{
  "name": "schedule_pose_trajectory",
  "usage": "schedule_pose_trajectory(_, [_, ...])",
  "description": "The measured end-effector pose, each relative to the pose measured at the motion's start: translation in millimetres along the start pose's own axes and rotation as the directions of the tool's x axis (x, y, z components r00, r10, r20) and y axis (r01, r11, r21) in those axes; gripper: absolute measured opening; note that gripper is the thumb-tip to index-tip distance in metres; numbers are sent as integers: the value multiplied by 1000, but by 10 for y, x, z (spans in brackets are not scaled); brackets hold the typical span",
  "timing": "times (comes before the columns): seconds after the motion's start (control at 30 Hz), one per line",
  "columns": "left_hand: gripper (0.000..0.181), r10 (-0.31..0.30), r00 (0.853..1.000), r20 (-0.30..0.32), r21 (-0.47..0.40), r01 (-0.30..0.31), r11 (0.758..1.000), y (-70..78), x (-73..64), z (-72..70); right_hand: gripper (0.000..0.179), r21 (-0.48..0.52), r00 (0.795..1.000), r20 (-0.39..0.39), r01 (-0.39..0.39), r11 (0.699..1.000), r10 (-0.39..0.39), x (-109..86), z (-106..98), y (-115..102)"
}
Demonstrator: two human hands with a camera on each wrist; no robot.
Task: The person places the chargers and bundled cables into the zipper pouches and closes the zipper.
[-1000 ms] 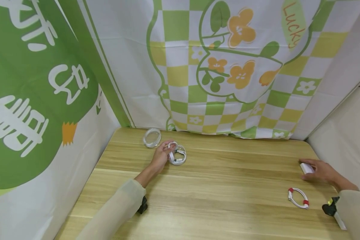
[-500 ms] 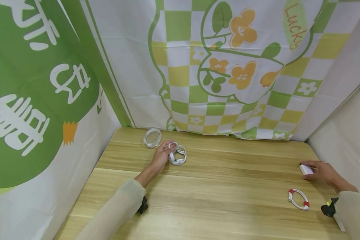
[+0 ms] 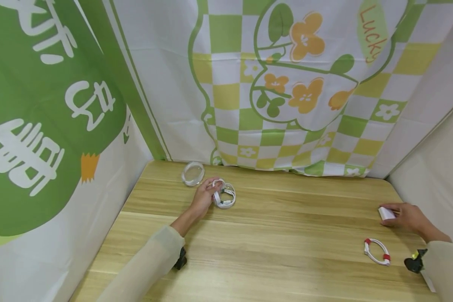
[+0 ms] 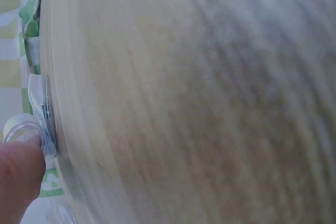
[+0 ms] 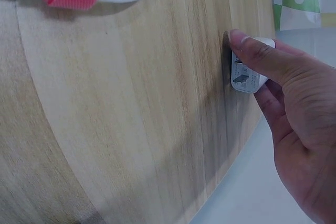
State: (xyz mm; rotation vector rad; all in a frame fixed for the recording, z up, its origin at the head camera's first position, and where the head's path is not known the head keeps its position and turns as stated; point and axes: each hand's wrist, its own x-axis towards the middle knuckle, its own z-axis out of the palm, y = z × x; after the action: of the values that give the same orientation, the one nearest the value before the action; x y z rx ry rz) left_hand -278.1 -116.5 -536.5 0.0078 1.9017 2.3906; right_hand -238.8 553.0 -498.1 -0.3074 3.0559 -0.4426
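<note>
My left hand (image 3: 204,196) pinches a small whitish ring (image 4: 23,125) that looks like a roll of tape, with a digit through its hole. Right beside it lies a round bundle of white cable (image 3: 227,197) in a clear round holder, partly covered by the fingers. At the right end of the table, my right hand (image 3: 405,214) grips a white charger plug (image 5: 250,72) between thumb and fingers, low over the wood. Its printed face and dark prongs show in the right wrist view. Nearer to me lies a coiled white cable (image 3: 370,253) with red straps.
A clear round coil or ring (image 3: 193,174) lies at the back left of the wooden table (image 3: 279,247). A checked cloth (image 3: 264,138) hangs along the back edge, with printed cloths at both sides. Part of a white object (image 3: 427,282) shows by the right sleeve.
Both hands stay nearly in place with the same things in their grip. The right-hand fingers have drawn closer around the charger plug. The head view has shifted slightly.
</note>
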Motion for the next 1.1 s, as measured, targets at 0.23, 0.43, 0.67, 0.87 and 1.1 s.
schedule_pose_trajectory(0.23, [40,20,1000,11,-22,-20,1000,-28,3,-5,63,2,1000,23,-21,1000,21,2,-30,-25])
schedule_pose_trajectory(0.43, [41,-8,1000,4,-26,8,1000,-2,-3,4,67,27,999,24,-30,999,30,3,-50,-61])
schedule_pose_trajectory(0.67, [40,-9,1000,2,-34,9,999,11,1,14,67,32,1000,26,-9,999,8,26,-45,-99])
schedule_pose_trajectory(0.87, [40,-23,1000,-9,-44,23,999,9,10,21,67,19,1000,29,9,1000,-9,70,-58,-141])
schedule_pose_trajectory(1.1, [41,-21,1000,1,-45,21,999,17,6,18,66,29,999,31,36,999,-37,131,-72,-222])
